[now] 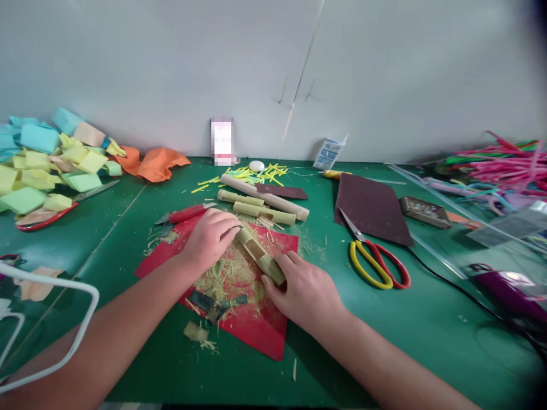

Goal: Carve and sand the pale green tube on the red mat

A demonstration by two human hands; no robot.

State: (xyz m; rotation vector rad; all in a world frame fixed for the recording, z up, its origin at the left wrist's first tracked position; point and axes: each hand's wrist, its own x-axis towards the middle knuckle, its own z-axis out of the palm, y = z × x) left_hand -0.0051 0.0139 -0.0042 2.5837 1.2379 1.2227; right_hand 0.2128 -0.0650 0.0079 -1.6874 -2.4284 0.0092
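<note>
My right hand (301, 285) grips the lower end of a short bamboo tube (265, 263), which has a rectangular opening cut in its side. The tube lies slanted over a red sheet (267, 336) strewn with bamboo shavings (222, 273). At the tube's upper end is my left hand (213, 236), its fingers closed in a pinch. A small dark edge shows at those fingertips, but what it belongs to is hidden. Beyond the hands lie two more cut bamboo pieces (267, 213) and a longer plain tube (280, 200). A red-handled knife (186, 213) rests behind my left hand.
Red-and-yellow scissors (376, 265) and dark sandpaper (371, 208) lie to the right, near a purple tool (510, 293) with a black cord. Folded paper pieces (51, 162) pile up at left. A white wire frame (92, 302) stands close at lower left. Dark scraps (207, 302) lie on the red sheet.
</note>
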